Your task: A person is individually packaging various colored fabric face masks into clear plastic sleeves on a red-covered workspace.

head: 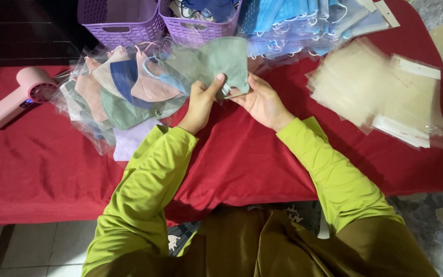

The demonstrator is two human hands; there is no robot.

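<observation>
Your lime-green sleeves [144, 190] hide your wrists, and your lap cuts off the near edge of the red-covered desk [42, 169]. Your left hand [201, 105] pinches the sage-green face mask [221, 61] with its thumb on top; your right hand [262, 102] grips the mask's lower edge, fingers curled beneath and mostly hidden. The mask is held just above the cloth, long axis slanting up to your right. Beyond lie bagged masks [124, 87], clear sleeves [380, 92], a pink handheld fan [19, 95] and purple baskets [121, 20], cropped at the top.
</observation>
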